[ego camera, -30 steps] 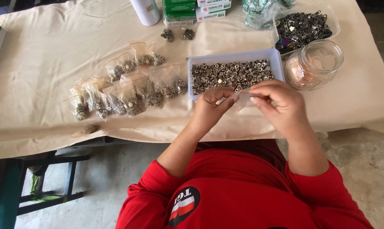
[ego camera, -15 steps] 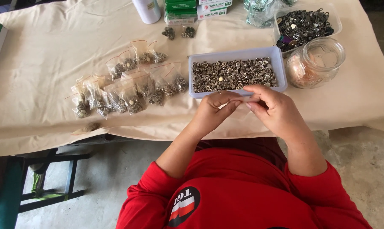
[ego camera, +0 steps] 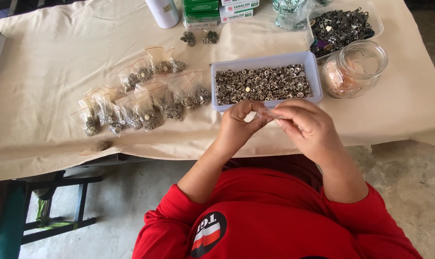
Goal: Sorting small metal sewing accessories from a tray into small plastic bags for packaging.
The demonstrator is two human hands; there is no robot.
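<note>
- I see left hand (ego camera: 237, 125) and right hand (ego camera: 307, 127) both pinching one small clear bag (ego camera: 267, 113) between them.
- Tray of metal snaps (ego camera: 263, 84) lies just beyond both grips on the desk (ego camera: 44, 72).

My left hand (ego camera: 239, 125) & right hand (ego camera: 306, 127) pinch a thin clear plastic bag (ego camera: 266, 113), shiny & crinkly. The tray (ego camera: 265, 61) is smooth pale plastic, w/ shiny metal snaps (ego camera: 260, 84) inside. The table cover (ego camera: 49, 62) is soft matt cloth, beige. The jar (ego camera: 354, 69) is clear & glossy. My sleeves are red cloth.
</note>
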